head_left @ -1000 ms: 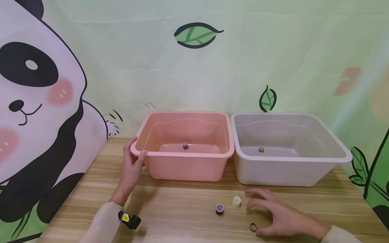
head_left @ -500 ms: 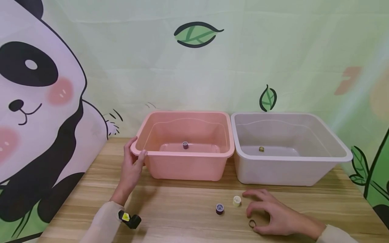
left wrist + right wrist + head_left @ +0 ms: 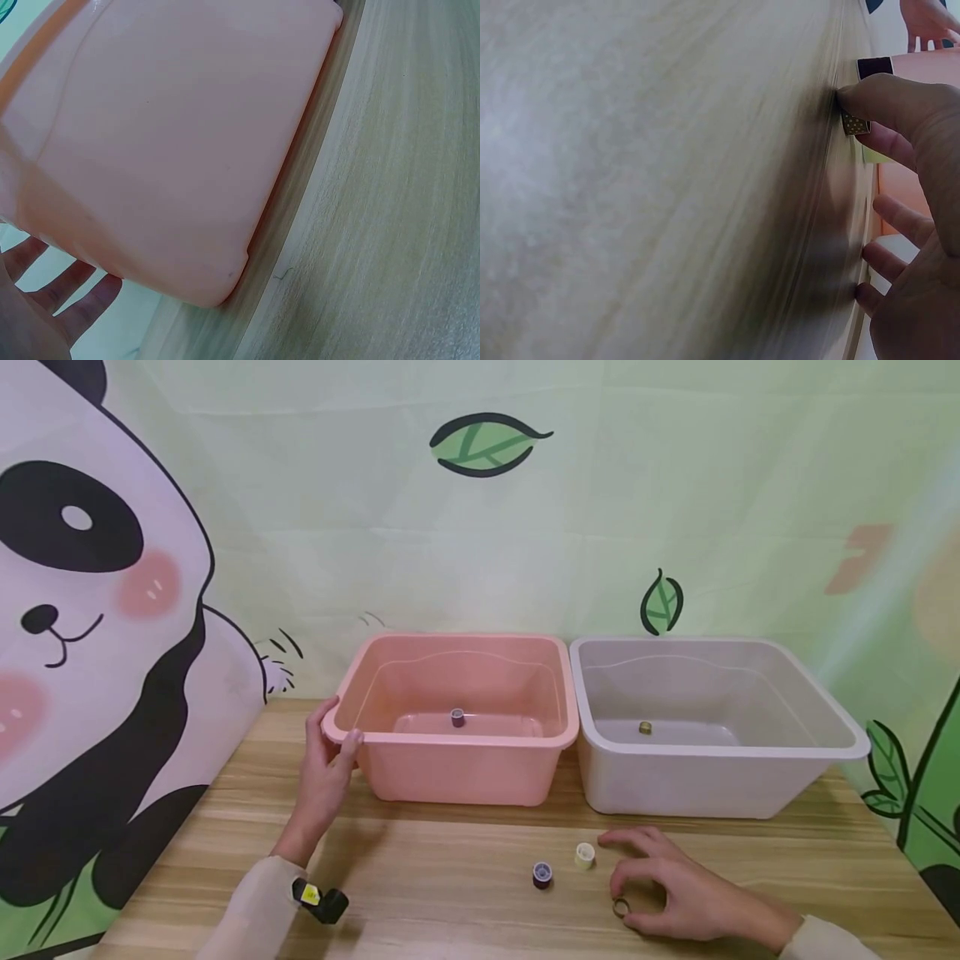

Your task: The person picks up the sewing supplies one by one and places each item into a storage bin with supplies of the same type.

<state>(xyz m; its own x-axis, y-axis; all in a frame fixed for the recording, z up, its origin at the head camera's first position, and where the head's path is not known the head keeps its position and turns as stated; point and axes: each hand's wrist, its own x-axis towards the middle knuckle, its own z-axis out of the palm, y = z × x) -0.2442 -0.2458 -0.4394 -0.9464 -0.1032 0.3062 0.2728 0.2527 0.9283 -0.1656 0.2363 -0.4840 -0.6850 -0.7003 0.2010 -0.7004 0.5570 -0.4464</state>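
The right hand (image 3: 678, 893) pinches a small ring (image 3: 856, 125) between thumb and index finger, its remaining fingers spread apart; the ring, dark with gold-coloured dots on its outer face in the right wrist view, is at the tabletop (image 3: 450, 852), in front of the grey bin (image 3: 690, 785), though whether it touches the wood is hard to tell; just beyond the index finger stands a cream cylinder (image 3: 585, 857), hollow at the top, and near it, a little farther left and closer to the person, a dark purple cylinder (image 3: 542, 877); the left hand (image 3: 324, 777) is well apart from these, clamped on the near left corner of the pink bin (image 3: 465, 772), thumb over the front rim and fingers against the outer side; a black device (image 3: 321, 903) with a yellow label sits at that wrist, on a pale sleeve (image 3: 251, 902); inside the pink bin, on its floor, is a small dark piece (image 3: 457, 718) with a lighter top; the grey bin stands just beside, to the right, with a small gold-coloured piece (image 3: 645, 727) on its floor; behind both bins hangs a pale green backdrop (image 3: 360, 510) printed with leaves and, at the left, a large panda (image 3: 97, 627).
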